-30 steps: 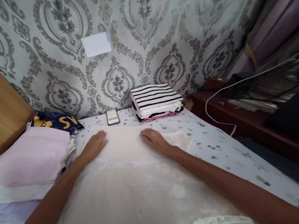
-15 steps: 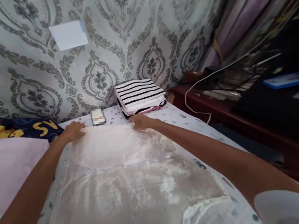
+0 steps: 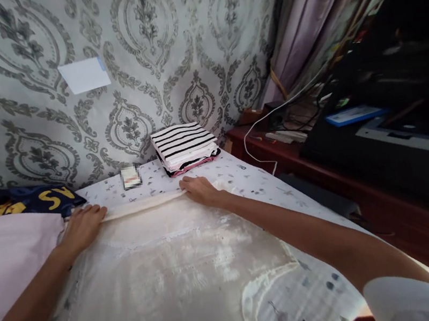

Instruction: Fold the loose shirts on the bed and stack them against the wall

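Note:
A sheer cream garment (image 3: 168,276) lies spread over the patterned white sheet (image 3: 281,198). At its far left corner, my left hand (image 3: 86,224) rests on the far edge with the fingers close together. My right hand (image 3: 199,190) pinches that same edge farther right, thumb and fingers closed on the cloth. Between the two hands the far edge forms a narrow raised fold. Just beyond my right hand is a folded stack of clothes (image 3: 185,146) with a black-and-white striped piece on top.
A small blurred box (image 3: 131,177) stands near the wall. Pink cloth (image 3: 14,257) and a navy printed cloth (image 3: 29,200) lie at the left. On the right, a dark red desk (image 3: 278,153) holds a white cable and a blue object (image 3: 354,115).
The view has shifted right. Both hands have come slightly nearer, drawing the garment's far edge back from the stack and the box; that edge now shows a fold.

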A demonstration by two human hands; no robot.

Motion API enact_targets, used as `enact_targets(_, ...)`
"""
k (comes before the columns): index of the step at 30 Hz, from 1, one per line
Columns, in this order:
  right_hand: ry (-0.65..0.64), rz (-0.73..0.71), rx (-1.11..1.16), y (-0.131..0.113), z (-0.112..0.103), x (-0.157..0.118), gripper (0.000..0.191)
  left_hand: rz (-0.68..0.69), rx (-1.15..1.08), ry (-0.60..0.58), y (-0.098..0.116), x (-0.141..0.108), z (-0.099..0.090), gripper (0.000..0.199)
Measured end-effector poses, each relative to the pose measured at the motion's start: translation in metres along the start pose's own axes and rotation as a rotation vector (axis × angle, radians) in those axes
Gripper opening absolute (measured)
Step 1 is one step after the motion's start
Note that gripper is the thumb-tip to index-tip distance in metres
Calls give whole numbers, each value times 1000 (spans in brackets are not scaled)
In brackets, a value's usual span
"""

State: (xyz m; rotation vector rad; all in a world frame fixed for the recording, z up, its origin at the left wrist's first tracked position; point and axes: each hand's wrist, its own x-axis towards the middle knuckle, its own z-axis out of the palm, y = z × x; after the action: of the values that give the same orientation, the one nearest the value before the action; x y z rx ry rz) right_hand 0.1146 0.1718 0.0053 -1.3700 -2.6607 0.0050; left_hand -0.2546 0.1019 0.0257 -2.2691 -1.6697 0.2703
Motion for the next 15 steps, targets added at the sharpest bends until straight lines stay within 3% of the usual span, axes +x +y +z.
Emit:
enact_targets(6, -39, -86, -94, -5, 8, -21, 29, -43, 30, -8, 9, -21, 12, 35)
enact_targets(15, -95, -97, -37, -4, 4, -28, 32, -94, -34, -121, 11, -31, 2, 37)
